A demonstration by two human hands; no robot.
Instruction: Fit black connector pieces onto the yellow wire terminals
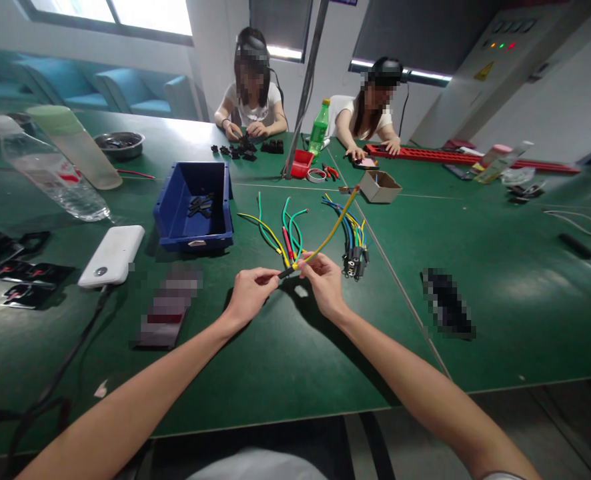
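Observation:
My left hand [249, 293] and my right hand [324, 281] meet over the green table [275, 360], both with fingers pinched. Between them I hold a small black connector [286, 272] joined to a long yellow wire [331, 230] that rises toward the far right. Just beyond my fingers lies a loose bunch of green, yellow and red wires [280, 230]. To the right of my right hand lies another bundle of coloured wires [351, 233] ending in black connectors [355, 261].
A blue bin [195, 207] with black parts stands left of the wires, a white power bank [113, 255] and clear bottles [50, 170] further left. A small cardboard box [379, 185] and a green bottle [319, 127] stand beyond. Two people work at the far side.

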